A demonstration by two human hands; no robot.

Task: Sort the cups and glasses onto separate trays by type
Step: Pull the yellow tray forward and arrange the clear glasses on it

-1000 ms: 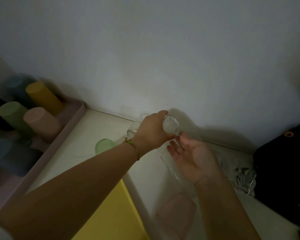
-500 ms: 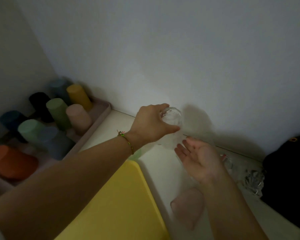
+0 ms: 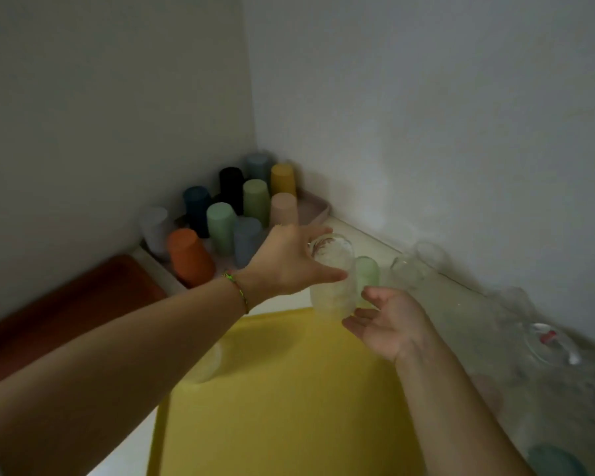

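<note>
1. Whereas a second ago the clear glass (image 3: 332, 276) was held close to the wall, it now hangs over the far edge of the yellow tray (image 3: 289, 389). It is carried by the left hand (image 3: 291, 261), whose thumb and fingers curl round its upper end.
2. Just beside the glass's lower end, the right hand (image 3: 389, 324) has followed, palm up, fingers relaxed, holding nothing.
3. Judgement: set-down on the yellow tray looks imminent. A second glass (image 3: 203, 364) appears to stand there already, half hidden by the left forearm. The coloured cups (image 3: 220, 225) fill the pink tray (image 3: 318, 206) in the corner, so sorting seems well advanced.
4. Unsorted: a green cup (image 3: 367, 274) and several loose glasses (image 3: 407, 271) stand on the pale counter (image 3: 461, 310) by the wall.
5. Setting: dim light; plain white walls (image 3: 426, 115) meet in a corner. A reddish-brown slab (image 3: 66, 304) lies at left, and the right edge is blurred.
</note>
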